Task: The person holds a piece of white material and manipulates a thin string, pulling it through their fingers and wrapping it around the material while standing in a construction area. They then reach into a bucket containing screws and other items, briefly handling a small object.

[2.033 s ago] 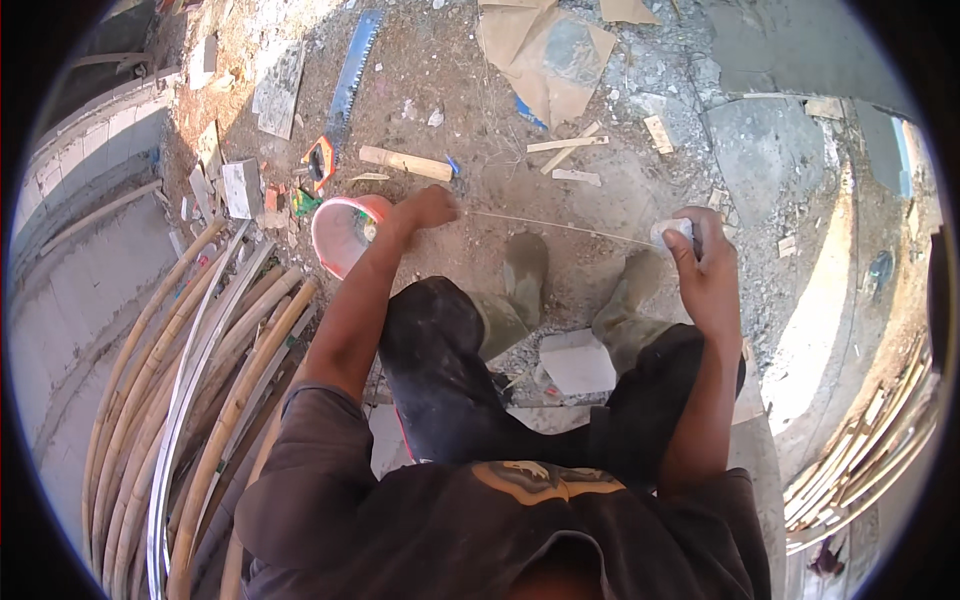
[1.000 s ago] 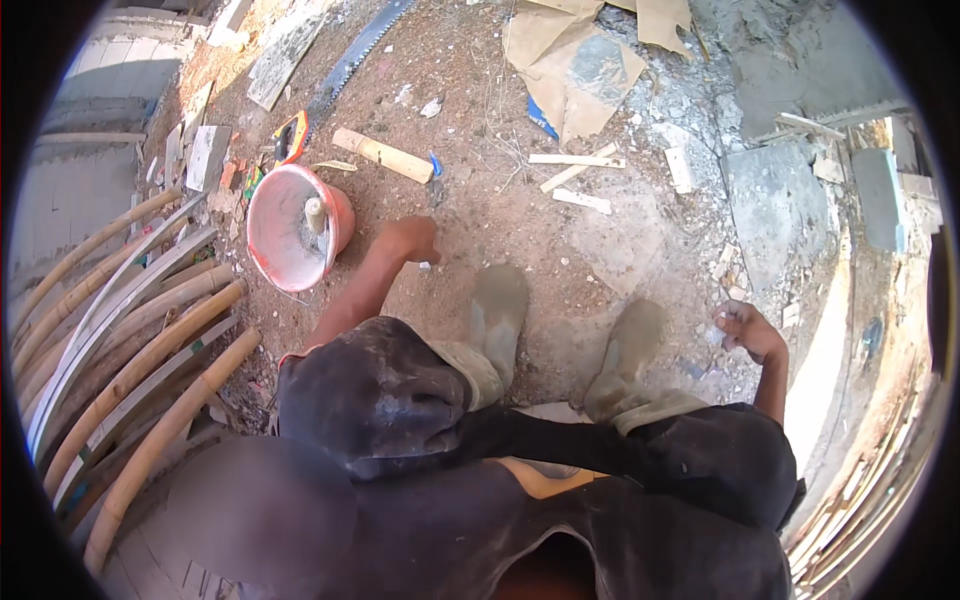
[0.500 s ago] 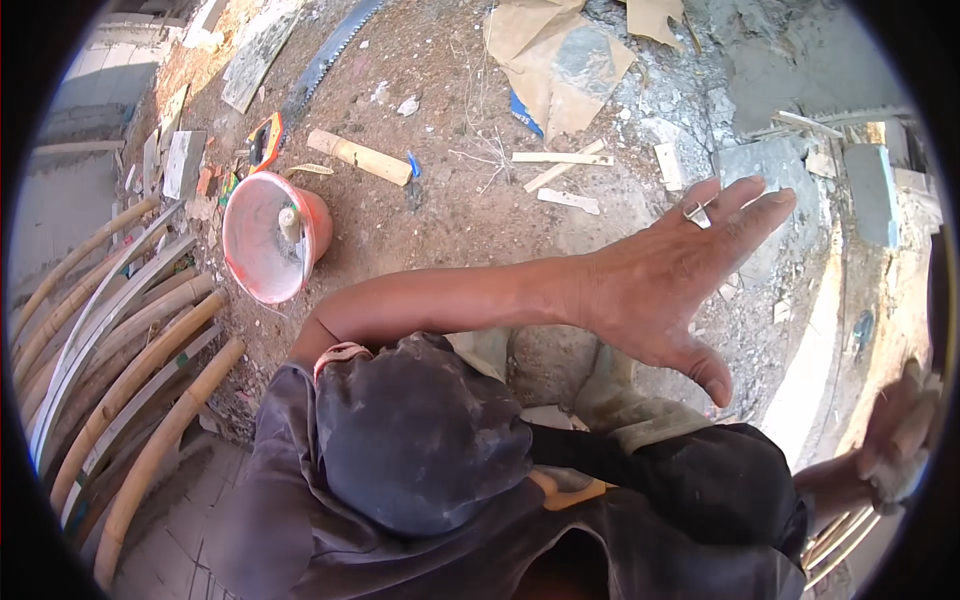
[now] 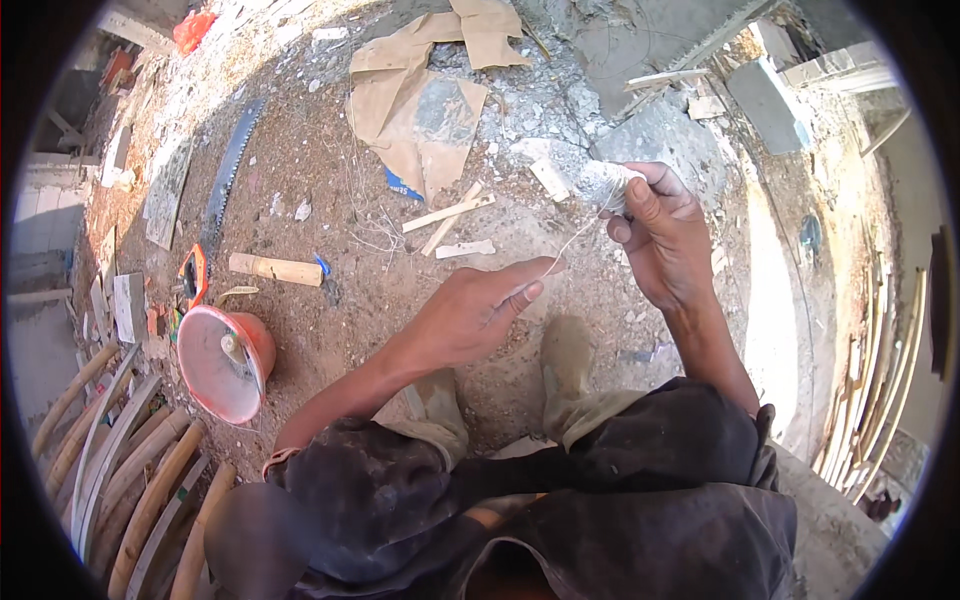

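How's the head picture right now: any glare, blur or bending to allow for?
All in the head view: a sunlit strip at right glares nearly white; the white bundle in the right hand looks washed out; poles at lower left look bowed near the picture's edge, probably by the lens; a blurred patch covers dark clothing at lower left.

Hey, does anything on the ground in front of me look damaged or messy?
Yes. Toward the top, the brown paper looks torn, with ragged, uneven edges. Below it, thin pale strands lie in a loose tangle, left of two crossed wood strips. Nothing looks clearly spilled.
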